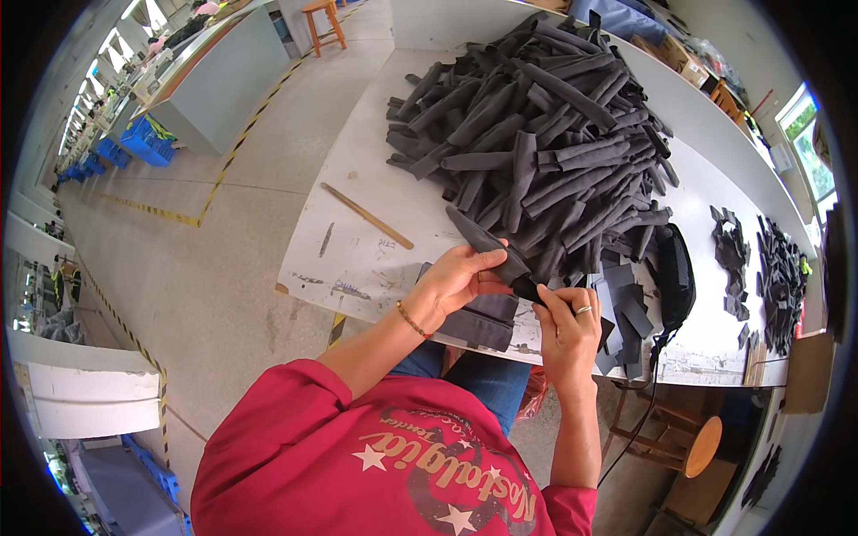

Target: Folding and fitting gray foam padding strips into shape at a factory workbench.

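Note:
Between my hands is a dark grey fabric tube, slanting from upper left to lower right above the table's near edge. My left hand is closed around its middle, thumb on top. At its lower end, where a blacker part shows, my right hand pinches the cloth with the fingertips. Just beyond, a large heap of similar dark fabric tubes covers the table. Below my left hand lies a folded dark cloth stack, partly hidden by that hand. Flat dark pieces are scattered right of my right hand.
A wooden stick lies on the white table, left of the heap. A black rounded object with a cord stands at right. Farther right are more dark piles. A wooden stool sits beneath the table's right side.

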`<state>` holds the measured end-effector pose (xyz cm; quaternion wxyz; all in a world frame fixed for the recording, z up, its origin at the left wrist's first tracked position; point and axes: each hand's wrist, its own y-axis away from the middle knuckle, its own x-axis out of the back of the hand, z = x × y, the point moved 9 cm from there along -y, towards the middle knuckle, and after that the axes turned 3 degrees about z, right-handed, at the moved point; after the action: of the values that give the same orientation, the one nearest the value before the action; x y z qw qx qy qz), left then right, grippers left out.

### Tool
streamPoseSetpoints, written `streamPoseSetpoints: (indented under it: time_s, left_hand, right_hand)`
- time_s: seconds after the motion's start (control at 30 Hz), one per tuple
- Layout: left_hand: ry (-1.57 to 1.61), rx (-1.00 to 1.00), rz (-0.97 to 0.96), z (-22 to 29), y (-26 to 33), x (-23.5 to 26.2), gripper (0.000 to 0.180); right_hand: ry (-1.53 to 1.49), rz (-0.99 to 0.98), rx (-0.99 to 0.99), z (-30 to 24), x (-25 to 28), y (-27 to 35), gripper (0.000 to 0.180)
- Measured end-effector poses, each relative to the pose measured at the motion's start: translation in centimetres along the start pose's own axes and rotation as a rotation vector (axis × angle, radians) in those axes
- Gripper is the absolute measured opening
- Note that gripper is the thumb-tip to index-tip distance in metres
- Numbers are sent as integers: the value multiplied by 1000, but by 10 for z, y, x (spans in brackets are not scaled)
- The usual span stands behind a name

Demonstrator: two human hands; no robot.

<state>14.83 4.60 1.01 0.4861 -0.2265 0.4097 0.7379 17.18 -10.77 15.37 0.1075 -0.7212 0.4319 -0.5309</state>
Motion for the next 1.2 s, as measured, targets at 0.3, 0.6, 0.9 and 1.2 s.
streamPoseSetpoints:
  time_s: [0.3,0.6,0.9,1.2]
  left_hand:
    - [-47,-67,-77,10,15,-21,50]
    - [-143,-327,28,29,27,-32,61]
    - [-160,-184,12,34,22,-18,50]
    - [-258,-299,52,22,29,-24,59]
  right_hand:
    - [185,44,89,-11,1,0,33]
    - [231,177,2,-12,-12,9,43]
    - [84,92,71,-2,-8,6,38]
    - [249,141,184,-18,-16,12,38]
